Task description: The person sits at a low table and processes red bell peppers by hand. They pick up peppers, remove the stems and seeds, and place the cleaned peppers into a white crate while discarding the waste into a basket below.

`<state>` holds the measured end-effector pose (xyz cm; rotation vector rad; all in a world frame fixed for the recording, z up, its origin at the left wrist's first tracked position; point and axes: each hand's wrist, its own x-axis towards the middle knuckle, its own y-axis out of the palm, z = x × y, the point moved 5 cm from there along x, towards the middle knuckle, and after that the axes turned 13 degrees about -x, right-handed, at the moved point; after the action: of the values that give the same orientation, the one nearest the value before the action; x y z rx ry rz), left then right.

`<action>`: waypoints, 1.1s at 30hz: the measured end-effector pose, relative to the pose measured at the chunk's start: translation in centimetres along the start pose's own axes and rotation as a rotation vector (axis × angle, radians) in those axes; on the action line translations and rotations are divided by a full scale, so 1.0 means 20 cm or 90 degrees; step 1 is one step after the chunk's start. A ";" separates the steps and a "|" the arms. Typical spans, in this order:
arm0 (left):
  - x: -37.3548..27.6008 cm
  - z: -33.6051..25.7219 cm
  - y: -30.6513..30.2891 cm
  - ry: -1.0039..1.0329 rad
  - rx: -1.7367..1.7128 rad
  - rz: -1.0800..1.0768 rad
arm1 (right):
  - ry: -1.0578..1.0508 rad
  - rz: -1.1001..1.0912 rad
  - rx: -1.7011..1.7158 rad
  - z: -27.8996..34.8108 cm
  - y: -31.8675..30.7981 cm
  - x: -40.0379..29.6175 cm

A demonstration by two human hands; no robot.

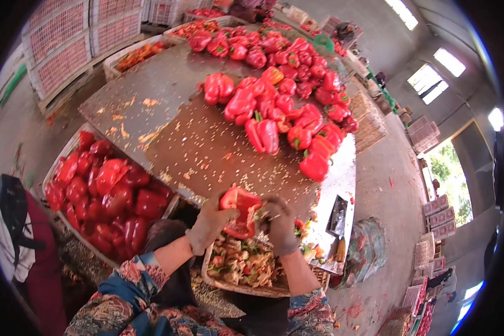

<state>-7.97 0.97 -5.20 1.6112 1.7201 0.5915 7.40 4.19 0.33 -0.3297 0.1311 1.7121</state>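
An opened red bell pepper [242, 209], hollow and with pale ribs inside, is held over the table's near edge. My left hand [210, 224] grips its left side, thumb at the cut opening. On the right, my right hand [279, 224] has curled fingers at the pale, seedy core beside the opening; the fingertips are partly hidden. Below both hands is a crate [245, 287] of pepper cores, stems and seeds. A broad-bladed knife [338, 218] with a wooden handle lies at the table's right edge, apart from my hands.
Whole red peppers [273, 98] are heaped across the far side of the seed-strewn metal table [138, 94]. At the lower left stands a crate of opened red peppers [109, 197]. Stacked crates [59, 46] rise at the upper left. A net-wrapped bundle [365, 250] rests on the floor at right.
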 end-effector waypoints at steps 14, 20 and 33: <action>-0.15 -0.23 -0.15 0.058 -0.067 0.005 | -0.350 0.067 -0.754 0.19 0.33 -0.23; -0.26 -0.29 -0.12 0.292 0.416 -0.086 | -0.340 0.304 -0.504 0.12 0.56 -0.11; -0.45 -1.12 -0.69 0.680 0.792 -0.341 | -0.058 0.084 -0.355 0.09 0.53 -0.33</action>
<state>-34.00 -6.76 0.86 1.3937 3.6464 -0.0203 -2.33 -3.43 2.92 -0.6630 -0.4088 1.8718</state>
